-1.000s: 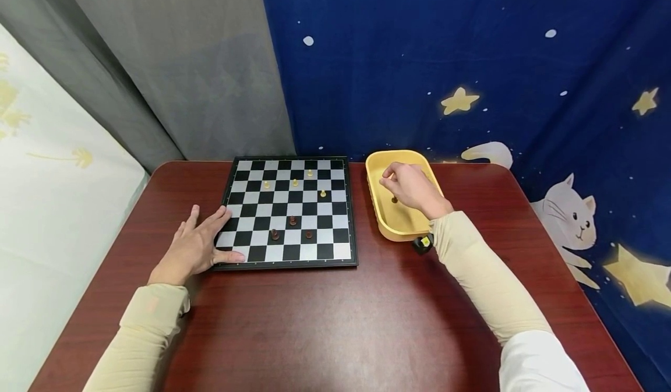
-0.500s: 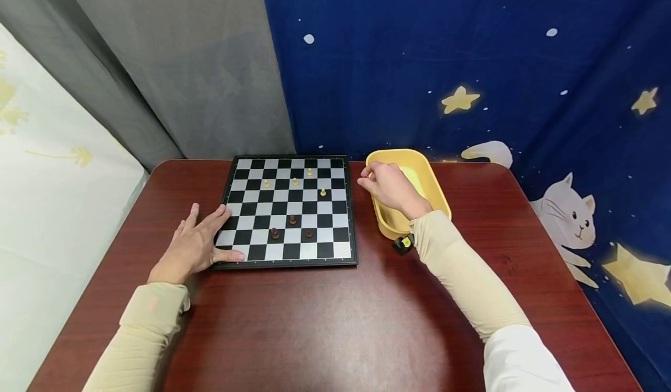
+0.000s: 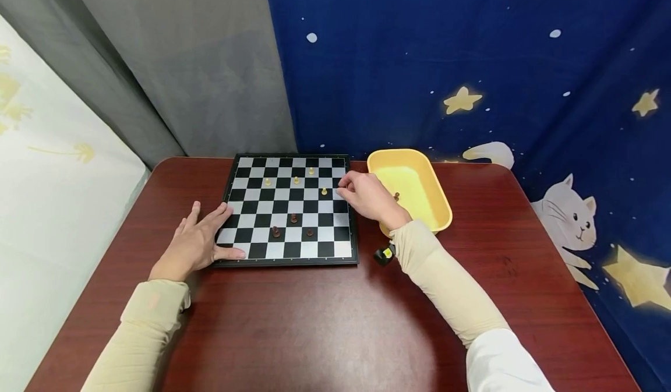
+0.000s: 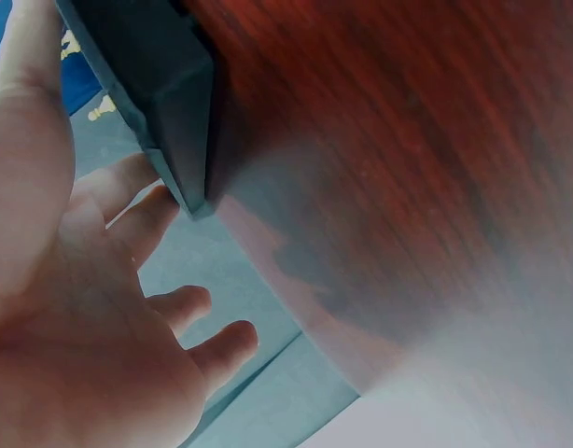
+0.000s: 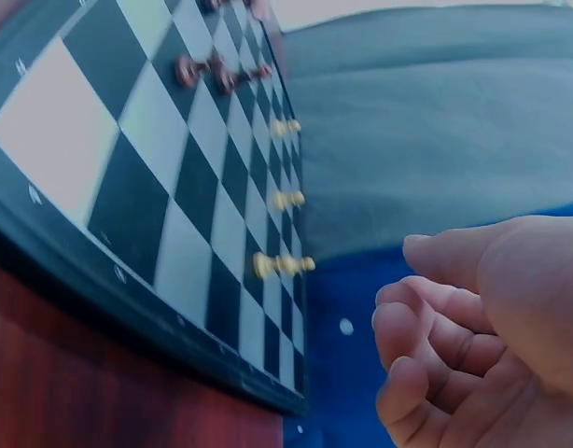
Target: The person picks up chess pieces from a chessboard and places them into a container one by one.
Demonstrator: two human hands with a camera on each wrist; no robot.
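A black-and-white chessboard lies on the table with several pale yellow chess pieces toward its far side. Three dark red-brown chess pieces stand toward its near side. My left hand rests at the board's left edge, fingers spread, thumb on the near left corner; the left wrist view shows fingertips against the board's side. Over the board's right edge hovers my right hand, close to a yellow piece. In the right wrist view its fingers are loosely bent, with nothing between them and the thumb.
A yellow plastic basket stands right of the board, partly behind my right forearm. Inside it lies a dark red-brown chess piece. Blue star-printed and grey curtains hang right behind the table.
My right hand has moved left from over the basket to the board's right edge, uncovering the dark piece in the basket. The left hand and the pieces on the board have stayed put.
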